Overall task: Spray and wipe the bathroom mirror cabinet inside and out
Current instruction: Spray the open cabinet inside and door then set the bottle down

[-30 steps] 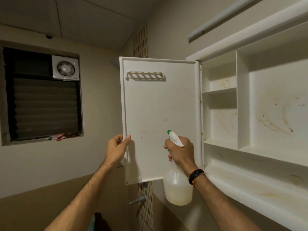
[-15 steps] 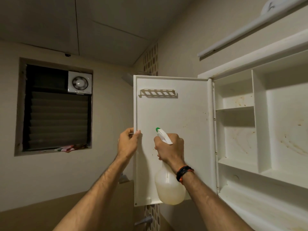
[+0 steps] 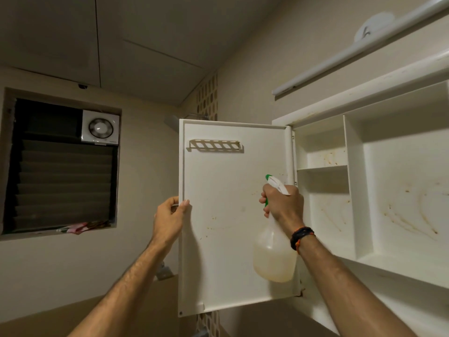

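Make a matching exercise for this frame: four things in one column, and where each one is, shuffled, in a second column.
Things
1. spray bottle
2. rack
3. fan
4. wristband

Places
A. top right corner of the window
B. right forearm
C. near the top of the open door
D. in the right hand

Pairs: 1-D, 2-C, 3-A, 4-B

Not in the exercise: the left hand holds the door's free edge.
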